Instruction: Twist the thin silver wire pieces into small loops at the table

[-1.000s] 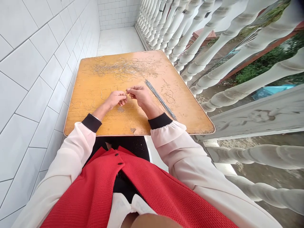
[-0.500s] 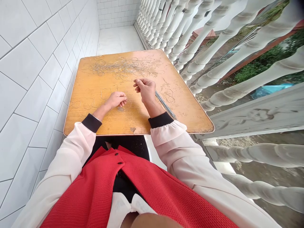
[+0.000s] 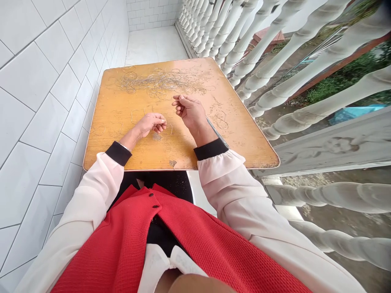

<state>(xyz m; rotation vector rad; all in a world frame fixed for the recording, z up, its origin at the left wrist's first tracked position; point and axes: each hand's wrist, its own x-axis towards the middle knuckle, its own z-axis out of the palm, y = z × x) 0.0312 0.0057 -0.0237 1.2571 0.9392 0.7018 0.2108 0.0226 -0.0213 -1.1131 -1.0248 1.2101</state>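
My left hand [image 3: 151, 123] rests on the worn wooden table [image 3: 244, 138], fingers curled in a pinch on a thin bent wire. My right hand [image 3: 189, 110] is raised a little above the table, fingers curled inward; what they pinch is too fine to make out. A tangled heap of thin wire loops [image 3: 161, 81] lies at the far side of the table. A bundle of straight grey wires [image 3: 218, 133] lies mostly hidden behind my right wrist. A few loose wire loops [image 3: 221, 118] lie to its right.
A white tiled wall [image 3: 39, 81] runs close along the table's left side. White balusters [image 3: 275, 61] stand along the right, with a stone rail [image 3: 330, 146] near the table's right corner. White floor tiles [image 3: 152, 40] stretch beyond the table.
My right hand has pulled away from the left, moving up and to the right, and now covers most of the straight wire bundle. My left hand has stayed in place.
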